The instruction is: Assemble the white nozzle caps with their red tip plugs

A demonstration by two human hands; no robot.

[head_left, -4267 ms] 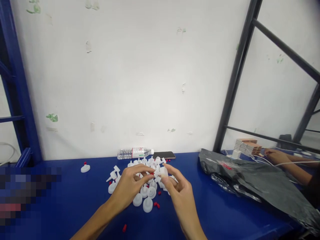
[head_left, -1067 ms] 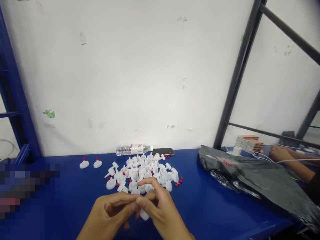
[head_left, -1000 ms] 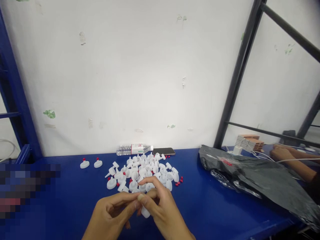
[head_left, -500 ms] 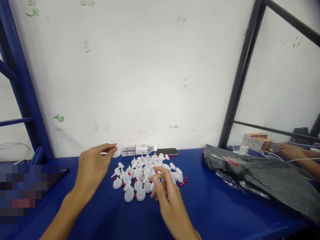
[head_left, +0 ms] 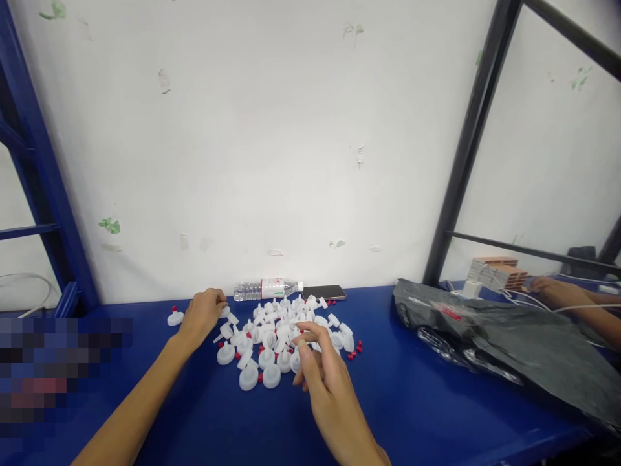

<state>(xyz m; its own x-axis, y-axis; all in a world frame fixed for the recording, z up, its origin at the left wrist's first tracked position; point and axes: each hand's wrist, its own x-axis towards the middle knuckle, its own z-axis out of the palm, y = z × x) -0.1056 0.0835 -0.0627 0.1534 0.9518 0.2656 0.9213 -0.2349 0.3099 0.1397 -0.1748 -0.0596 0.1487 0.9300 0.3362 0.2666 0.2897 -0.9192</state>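
Metalwork, painted blue, at far left; below it, a patch too pixelated to read. Next along, near the back edge of the blue table, one red-tipped cap, upright on its wide base. Just right of that, the left hand, low over the table, fingertips bunched together at a white piece partly hidden by them. Cannot tell whether pinching its nozzle or merely touching. Step in hand, by the look of it: setting down this piece along the back edge. Called for next, as a judgement: a gentle, straight parting of the fingertips, for the sake of an upright stand.

Mid-table, a loose heap of white nozzle caps, some upright, some tipped over, with small red tips among and beside them. Behind the heap, a clear bottle on its side and a dark phone. At the heap's right front, the right hand, fingers loosely curled, thumb and forefinger parted, apparently without a hold on anything; well placed, probably, for a pick from the heap.

Farther right, grey plastic bag, dark post, and beyond, another person's hand.
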